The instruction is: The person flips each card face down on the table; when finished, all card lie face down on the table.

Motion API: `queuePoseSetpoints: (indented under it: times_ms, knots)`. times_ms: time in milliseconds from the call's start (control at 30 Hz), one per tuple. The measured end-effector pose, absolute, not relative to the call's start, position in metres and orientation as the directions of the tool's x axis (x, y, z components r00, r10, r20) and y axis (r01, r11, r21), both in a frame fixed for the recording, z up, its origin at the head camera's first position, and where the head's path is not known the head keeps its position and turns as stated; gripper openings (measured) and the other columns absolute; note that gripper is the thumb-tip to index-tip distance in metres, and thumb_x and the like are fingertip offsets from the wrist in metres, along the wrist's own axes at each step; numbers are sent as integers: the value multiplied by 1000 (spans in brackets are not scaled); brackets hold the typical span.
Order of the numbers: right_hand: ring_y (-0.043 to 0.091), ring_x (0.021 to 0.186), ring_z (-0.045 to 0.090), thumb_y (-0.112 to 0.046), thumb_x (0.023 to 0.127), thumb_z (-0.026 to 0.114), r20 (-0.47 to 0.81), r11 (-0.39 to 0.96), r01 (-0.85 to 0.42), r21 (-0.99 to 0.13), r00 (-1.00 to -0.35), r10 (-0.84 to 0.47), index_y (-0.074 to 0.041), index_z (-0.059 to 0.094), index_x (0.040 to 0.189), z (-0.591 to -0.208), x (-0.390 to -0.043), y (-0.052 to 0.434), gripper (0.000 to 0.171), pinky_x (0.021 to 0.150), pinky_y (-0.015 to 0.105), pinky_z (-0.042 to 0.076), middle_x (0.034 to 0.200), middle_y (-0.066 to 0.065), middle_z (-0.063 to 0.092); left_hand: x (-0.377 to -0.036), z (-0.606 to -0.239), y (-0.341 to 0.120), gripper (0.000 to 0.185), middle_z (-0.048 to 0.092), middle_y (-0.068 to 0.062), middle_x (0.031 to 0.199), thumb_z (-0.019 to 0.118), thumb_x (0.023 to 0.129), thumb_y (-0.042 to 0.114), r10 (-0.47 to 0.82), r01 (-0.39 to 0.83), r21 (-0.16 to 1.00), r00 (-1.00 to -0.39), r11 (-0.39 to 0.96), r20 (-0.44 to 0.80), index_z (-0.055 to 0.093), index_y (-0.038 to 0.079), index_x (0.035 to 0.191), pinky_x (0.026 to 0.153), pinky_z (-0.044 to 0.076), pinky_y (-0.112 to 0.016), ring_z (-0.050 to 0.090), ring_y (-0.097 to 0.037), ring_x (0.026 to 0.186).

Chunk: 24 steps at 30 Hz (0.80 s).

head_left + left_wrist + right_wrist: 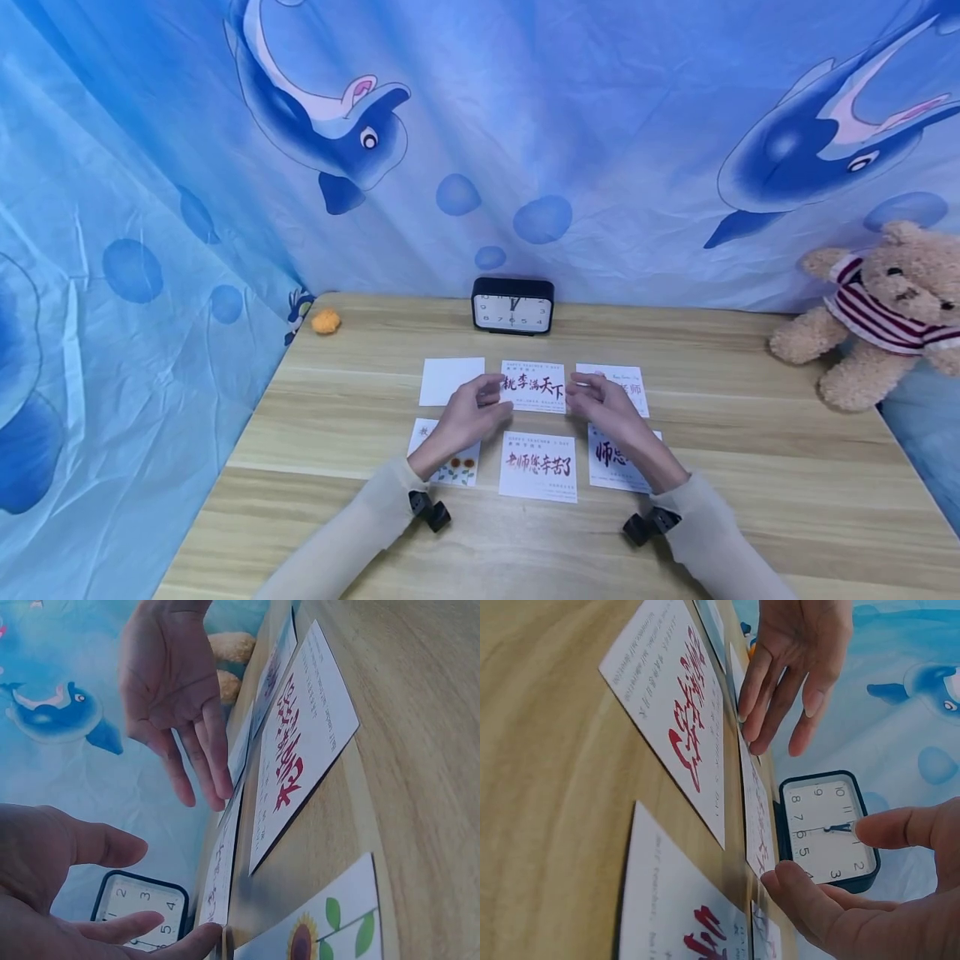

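- Six cards [537, 467] lie flat on the wooden table [352, 392] in two rows of three. The far-row centre card [534, 387], red-lettered, sits between the left hand [474, 410] and the right hand [609, 407], in front of the clock [513, 310].
- Step in hand, as judged: squaring the far-row centre card with its neighbours.
- Apply light, equal pressure at both side edges. Do not squeeze; thin card would probably bow.
- Match the gaps to the blank card [450, 379] and the far-row right card [633, 382].
- Hold both wrists clear of the near row: the left passes above the sunflower card [456, 470], the right above the near-row right card [611, 468]. A brush could shift either.
- Left hand pose: nothing gripped; fingers reach inward, slightly bent, thumb apart, fingertips by the card's left edge.
- Right hand pose: nothing gripped; mirrored, fingertips by the right edge.
- Firm contact at either edge cannot be confirmed.
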State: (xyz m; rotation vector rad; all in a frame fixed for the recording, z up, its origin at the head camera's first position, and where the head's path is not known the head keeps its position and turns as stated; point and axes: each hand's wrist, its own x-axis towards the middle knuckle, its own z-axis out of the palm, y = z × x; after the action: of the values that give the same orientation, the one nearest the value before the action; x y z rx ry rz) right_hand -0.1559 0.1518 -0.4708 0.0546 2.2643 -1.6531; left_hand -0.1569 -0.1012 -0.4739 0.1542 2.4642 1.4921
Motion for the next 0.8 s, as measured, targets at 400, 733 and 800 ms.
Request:
queuePoseSetpoints:
  times_ms: [400, 733, 800]
  knots:
    - [39, 140, 57, -21, 108, 52, -314, 316, 252, -915, -936, -161, 2, 35, 158, -472, -147, 154, 57, 115, 43, 52, 155, 26, 51, -156, -473, -96, 59, 58, -23, 148, 71, 98, 23, 233, -47, 881, -957, 472, -176, 50, 8, 152, 109, 56, -50, 64, -37, 130]
    - [39, 138, 58, -18, 107, 53, -295, 304, 240, -922, -944, -150, 3, 35, 158, -476, -148, 153, 58, 114, 42, 53, 151, 26, 56, -154, -472, -93, 60, 57, -25, 149, 69, 99, 23, 240, -35, 882, -957, 470, -166, 49, 6, 152, 110, 55, -51, 63, -39, 131]
    - [39, 138, 58, -17, 107, 53, -290, 300, 238, -924, -946, -146, 4, 36, 157, -477, -149, 153, 57, 113, 42, 53, 150, 27, 56, -154, -472, -93, 60, 57, -25, 149, 69, 99, 24, 239, -38, 882, -956, 471, -169, 49, 6, 152, 111, 55, -52, 63, -39, 132]
